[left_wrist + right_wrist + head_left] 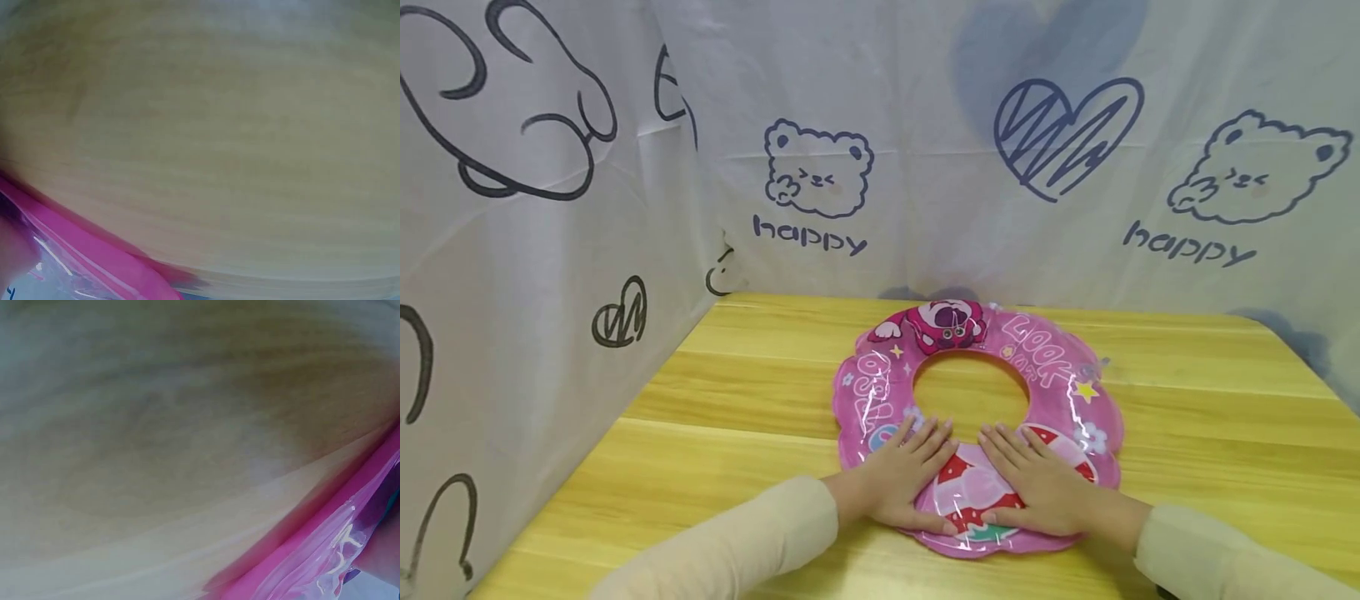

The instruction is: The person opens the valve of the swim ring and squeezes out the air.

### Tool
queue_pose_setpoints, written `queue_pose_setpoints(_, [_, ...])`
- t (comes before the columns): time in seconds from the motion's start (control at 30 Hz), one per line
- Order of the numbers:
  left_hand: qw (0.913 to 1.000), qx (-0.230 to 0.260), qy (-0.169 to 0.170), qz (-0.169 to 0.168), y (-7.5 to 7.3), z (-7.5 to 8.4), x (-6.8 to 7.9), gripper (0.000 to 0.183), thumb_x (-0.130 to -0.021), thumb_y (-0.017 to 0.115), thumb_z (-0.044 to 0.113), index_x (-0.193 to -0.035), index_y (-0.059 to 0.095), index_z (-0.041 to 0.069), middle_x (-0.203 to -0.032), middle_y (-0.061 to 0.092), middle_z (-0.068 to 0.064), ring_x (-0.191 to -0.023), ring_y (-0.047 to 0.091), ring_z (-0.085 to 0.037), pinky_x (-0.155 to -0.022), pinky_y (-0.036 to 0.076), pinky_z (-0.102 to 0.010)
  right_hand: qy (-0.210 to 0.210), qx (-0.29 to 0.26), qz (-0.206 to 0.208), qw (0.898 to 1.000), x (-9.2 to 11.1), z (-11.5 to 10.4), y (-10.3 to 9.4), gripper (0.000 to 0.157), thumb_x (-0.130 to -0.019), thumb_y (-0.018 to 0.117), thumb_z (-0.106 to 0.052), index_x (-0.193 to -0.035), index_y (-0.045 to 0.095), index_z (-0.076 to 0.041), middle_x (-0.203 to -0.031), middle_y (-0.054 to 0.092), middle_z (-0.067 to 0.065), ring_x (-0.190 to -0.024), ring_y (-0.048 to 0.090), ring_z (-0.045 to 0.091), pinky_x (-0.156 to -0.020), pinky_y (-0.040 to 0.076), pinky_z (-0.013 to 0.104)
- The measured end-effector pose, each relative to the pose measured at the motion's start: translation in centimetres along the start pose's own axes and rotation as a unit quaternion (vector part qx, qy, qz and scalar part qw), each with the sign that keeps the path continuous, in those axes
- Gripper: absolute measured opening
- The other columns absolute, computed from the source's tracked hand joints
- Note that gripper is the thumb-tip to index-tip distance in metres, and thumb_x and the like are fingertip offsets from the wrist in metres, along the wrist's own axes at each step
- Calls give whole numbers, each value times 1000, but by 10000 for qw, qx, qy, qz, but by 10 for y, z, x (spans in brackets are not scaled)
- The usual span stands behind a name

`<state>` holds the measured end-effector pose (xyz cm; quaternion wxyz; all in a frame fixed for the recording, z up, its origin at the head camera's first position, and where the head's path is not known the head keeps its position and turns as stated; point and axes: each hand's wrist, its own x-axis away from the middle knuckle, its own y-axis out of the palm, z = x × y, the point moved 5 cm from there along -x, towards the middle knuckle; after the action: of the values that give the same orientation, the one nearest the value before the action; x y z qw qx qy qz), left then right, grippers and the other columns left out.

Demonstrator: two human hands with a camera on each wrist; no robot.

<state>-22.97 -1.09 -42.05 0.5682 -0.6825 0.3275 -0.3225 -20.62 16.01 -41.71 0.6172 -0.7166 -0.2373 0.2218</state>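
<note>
A pink inflatable swim ring (977, 333) lies flat on the wooden table, printed with a bear, letters, stars, flowers and red-and-white slices. On its near left part rests my left hand (906, 483), fingers straight and pointing toward the hole. My right hand (1048, 483) lies on the near right part the same way, its thumb close to the other thumb. In the left wrist view, the pink edge of the swim ring (94, 244) shows at the lower left with a bit of blurred hand. The right wrist view catches its edge (300, 556) at lower right.
The yellow wood-grain table (722, 417) stretches out on both sides of the ring. Behind and to the left hangs a white cloth (910, 192) with drawn bears, hearts and the word "happy". A small clear valve (1093, 369) sticks out at the ring's right.
</note>
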Motion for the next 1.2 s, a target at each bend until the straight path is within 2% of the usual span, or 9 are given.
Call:
queue_pose_setpoints(0.23, [9992, 378, 24, -95, 1, 0, 1, 96, -81, 40, 73, -149, 16, 10, -157, 7, -11, -145, 5, -28, -118, 4, -47, 27, -111, -205, 9997, 0, -2, -3, 89, -86, 45, -64, -144, 26, 1, -153, 21, 19, -141, 19, 38, -113, 12, 56])
queue_pose_setpoints(0.33, [9961, 867, 34, -178, 1, -3, -2, 94, -83, 42, 70, -149, 16, 9, -157, 5, -12, -145, 3, -27, -118, 2, -47, 2, -312, -347, 9989, -1, 0, -4, 88, -87, 46, -61, -145, 25, 2, -153, 19, 20, -141, 17, 39, -112, 11, 58])
queue_pose_setpoints(0.5, [9678, 2477, -104, -425, 1, -11, -5, 76, -91, 43, 54, -149, 20, 10, -157, 3, -9, -145, 0, -26, -117, -3, -47, 81, -1207, -599, 9909, -3, 6, -6, 84, -89, 50, -54, -146, 22, 1, -154, 14, 21, -141, 10, 42, -112, 3, 59])
queue_pose_setpoints(0.6, [9535, 2980, -144, -436, -1, -15, -5, 72, -92, 43, 48, -149, 20, 10, -157, 5, -8, -145, 1, -25, -118, -3, -45, 143, -1357, -466, 9895, -3, 8, -7, 87, -87, 52, -56, -146, 23, -1, -154, 17, 19, -141, 13, 42, -113, 5, 58])
queue_pose_setpoints(0.63, [9537, 2973, -141, -426, -2, -16, -4, 73, -92, 43, 48, -149, 20, 10, -157, 6, -7, -145, 2, -24, -118, -2, -44, 160, -1333, -363, 9903, -2, 9, -7, 88, -85, 53, -58, -146, 24, -2, -154, 19, 19, -141, 15, 41, -113, 6, 57])
queue_pose_setpoints(0.73, [9746, 2217, -10, -332, -6, -18, -1, 77, -89, 45, 54, -148, 23, 10, -156, 15, -5, -145, 12, -22, -119, 6, -41, 89, -1025, 46, 9947, -1, 10, -9, 91, -81, 55, -63, -143, 30, -2, -152, 25, 17, -140, 21, 40, -114, 10, 51])
queue_pose_setpoints(0.87, [9963, 791, 278, -182, -14, -20, 1, 78, -86, 45, 63, -145, 32, 14, -152, 31, -3, -141, 28, -19, -116, 20, -40, -301, -564, 389, 9972, 2, 10, -11, 85, -80, 55, -65, -135, 41, -2, -151, 28, 17, -139, 25, 38, -116, -6, 22])
queue_pose_setpoints(0.97, [9985, 312, 458, -40, -21, -21, 0, 77, -85, 46, 64, -143, 37, 15, -147, 40, -4, -136, 37, -19, -114, 27, -40, -600, -199, 448, 9970, 3, 10, -13, 78, -83, 52, -64, -132, 47, -4, -151, 28, 17, -138, 26, 38, -108, -15, 7])
queue_pose_setpoints(1.2, [9956, -15, 895, 284, -30, -14, -3, 72, -85, 47, 63, -136, 46, 12, -136, 52, -5, -126, 48, -18, -107, 38, -34, -1111, 520, 661, 9902, 2, 16, -25, 56, -92, 48, -49, -126, 57, -6, -146, 38, 15, -134, 33, 38, -110, -17, 11])
